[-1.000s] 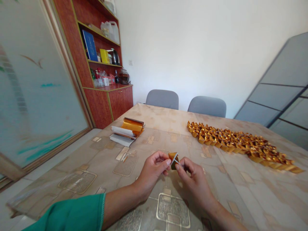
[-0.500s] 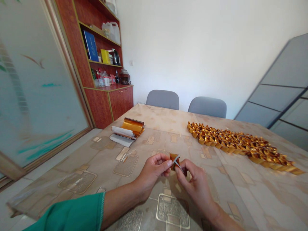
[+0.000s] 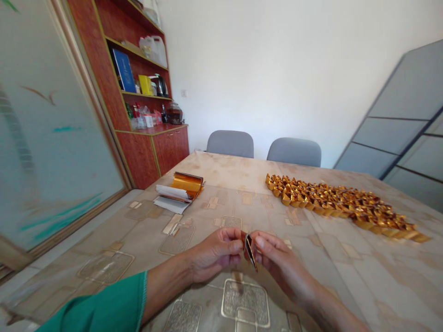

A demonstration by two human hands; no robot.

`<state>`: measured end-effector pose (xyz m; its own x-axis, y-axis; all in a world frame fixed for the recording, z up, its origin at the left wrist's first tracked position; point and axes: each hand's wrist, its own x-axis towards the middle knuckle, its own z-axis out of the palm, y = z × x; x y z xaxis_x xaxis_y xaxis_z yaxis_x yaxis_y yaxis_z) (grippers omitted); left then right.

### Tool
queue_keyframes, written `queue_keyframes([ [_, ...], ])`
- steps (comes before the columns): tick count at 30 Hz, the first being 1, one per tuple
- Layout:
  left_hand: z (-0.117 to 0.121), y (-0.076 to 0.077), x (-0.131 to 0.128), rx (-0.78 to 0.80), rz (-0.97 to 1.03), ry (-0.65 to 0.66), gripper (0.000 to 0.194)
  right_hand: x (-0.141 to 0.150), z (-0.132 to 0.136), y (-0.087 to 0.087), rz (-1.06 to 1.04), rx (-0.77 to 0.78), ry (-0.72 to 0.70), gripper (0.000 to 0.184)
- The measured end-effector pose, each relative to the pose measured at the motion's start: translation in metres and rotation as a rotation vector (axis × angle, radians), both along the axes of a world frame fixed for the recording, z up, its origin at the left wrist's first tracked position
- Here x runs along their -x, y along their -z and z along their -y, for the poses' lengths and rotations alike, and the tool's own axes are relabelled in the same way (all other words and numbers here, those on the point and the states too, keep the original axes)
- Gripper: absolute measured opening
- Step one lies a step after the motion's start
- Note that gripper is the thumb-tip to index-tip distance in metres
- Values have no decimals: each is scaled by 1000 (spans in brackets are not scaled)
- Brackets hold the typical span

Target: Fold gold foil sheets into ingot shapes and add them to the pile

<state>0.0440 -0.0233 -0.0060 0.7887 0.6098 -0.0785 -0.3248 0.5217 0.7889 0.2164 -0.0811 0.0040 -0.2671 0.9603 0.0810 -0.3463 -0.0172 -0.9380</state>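
Observation:
A small folded piece of gold foil paper (image 3: 250, 250) is pinched between both my hands just above the table. My left hand (image 3: 214, 253) grips its left side with thumb and fingers closed. On the right side my right hand (image 3: 277, 262) pinches it too. The paper is seen nearly edge-on, dark with a white edge. A long heap of several folded gold paper ingots (image 3: 341, 206) lies on the table (image 3: 114, 249) to the far right. A stack of gold foil sheets with white backing (image 3: 178, 190) lies to the far left.
Two grey chairs (image 3: 230, 143) stand at the table's far side. A red-brown wooden cabinet (image 3: 152, 147) with shelves of bottles and books stands at the left wall, beside a frosted glass door (image 3: 51, 138). Grey panels (image 3: 408, 124) lean at the right.
The folded gold paper has been turned from face-on to nearly edge-on and flattened between my fingers. Both hands have sunk slightly toward the table.

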Motion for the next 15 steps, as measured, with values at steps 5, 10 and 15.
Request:
queue_keyframes([
  [5, 8, -4, -1, 65, 20, 59, 38, -4, 1, 1, -151, 188, -169, 26],
  [10, 12, -12, 0, 62, 15, 66, 36, -8, 3, 5, -285, 232, -332, 21],
  [15, 13, -19, 2, 27, -49, 23, 32, -6, 5, 2, -338, 240, -349, 24],
])
